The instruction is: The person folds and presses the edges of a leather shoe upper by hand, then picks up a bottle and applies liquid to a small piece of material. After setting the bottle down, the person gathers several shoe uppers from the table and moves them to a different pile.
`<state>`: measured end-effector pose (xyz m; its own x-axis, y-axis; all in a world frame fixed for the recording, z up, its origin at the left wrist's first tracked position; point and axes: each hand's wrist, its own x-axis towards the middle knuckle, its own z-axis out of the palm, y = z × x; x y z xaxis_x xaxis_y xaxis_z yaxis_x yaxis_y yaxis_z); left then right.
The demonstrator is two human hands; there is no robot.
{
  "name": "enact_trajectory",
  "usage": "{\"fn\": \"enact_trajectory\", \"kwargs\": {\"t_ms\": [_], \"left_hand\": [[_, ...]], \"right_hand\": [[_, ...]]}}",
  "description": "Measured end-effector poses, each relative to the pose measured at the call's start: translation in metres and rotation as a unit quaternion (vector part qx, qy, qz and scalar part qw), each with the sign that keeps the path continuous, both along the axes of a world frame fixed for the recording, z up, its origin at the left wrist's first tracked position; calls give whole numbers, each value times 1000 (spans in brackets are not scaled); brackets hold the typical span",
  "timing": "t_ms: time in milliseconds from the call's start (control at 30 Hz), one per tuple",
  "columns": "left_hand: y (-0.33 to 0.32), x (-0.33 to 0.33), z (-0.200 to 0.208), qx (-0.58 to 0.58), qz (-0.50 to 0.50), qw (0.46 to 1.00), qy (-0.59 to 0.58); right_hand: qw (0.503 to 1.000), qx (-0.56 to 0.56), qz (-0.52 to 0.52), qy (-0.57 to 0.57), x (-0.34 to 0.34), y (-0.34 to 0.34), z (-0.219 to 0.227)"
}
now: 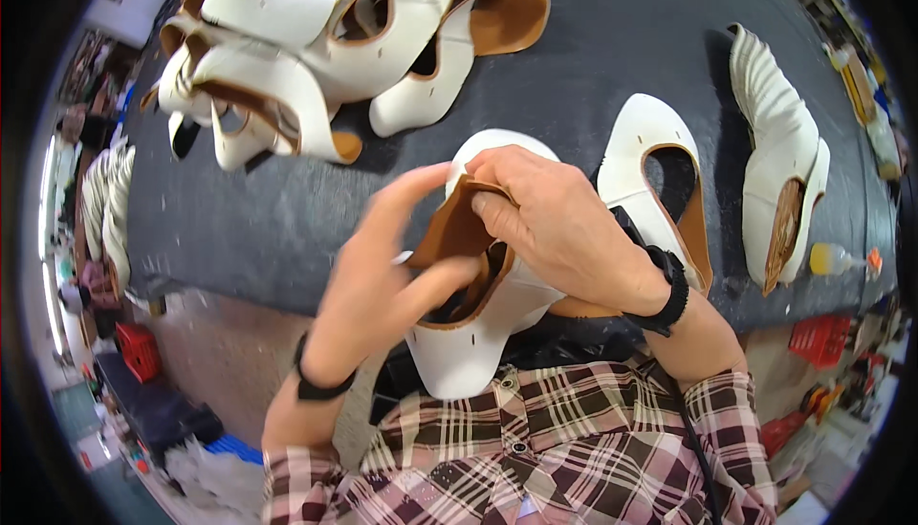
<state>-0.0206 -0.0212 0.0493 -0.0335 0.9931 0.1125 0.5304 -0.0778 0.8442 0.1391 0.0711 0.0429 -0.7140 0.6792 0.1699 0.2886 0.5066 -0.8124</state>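
In front of me, at the table's near edge, is a white shoe upper (459, 360) with tan lining, its toe toward my body. My right hand (564, 224) pinches the raised edge of this upper between thumb and fingers. My left hand (378, 276), slightly blurred, is open at its left side, fingers and thumb spread around the tan lining. The forefinger tip reaches the pinched edge; whether it presses there I cannot tell. Just right of my right hand lies another white upper (626, 157) with a wide opening, partly hidden by my wrist.
A heap of white uppers (354, 56) covers the far left of the dark table (612, 37). Nested uppers (770, 133) stand in a row at right, beside a bottle of yellow liquid (830, 259). More stacked uppers (115, 205) sit at the left edge. Red crates (820, 339) show below.
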Motion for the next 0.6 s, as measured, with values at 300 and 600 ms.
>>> {"fn": "enact_trajectory", "kwargs": {"t_ms": [300,600], "left_hand": [[28,0,-50,-142,45,914,-377],[19,19,-57,-152,169,911,-344]], "right_hand": [[974,-205,-71,70,-2,7,-20],[965,-252,-73,-2,-1,11,-36]]}}
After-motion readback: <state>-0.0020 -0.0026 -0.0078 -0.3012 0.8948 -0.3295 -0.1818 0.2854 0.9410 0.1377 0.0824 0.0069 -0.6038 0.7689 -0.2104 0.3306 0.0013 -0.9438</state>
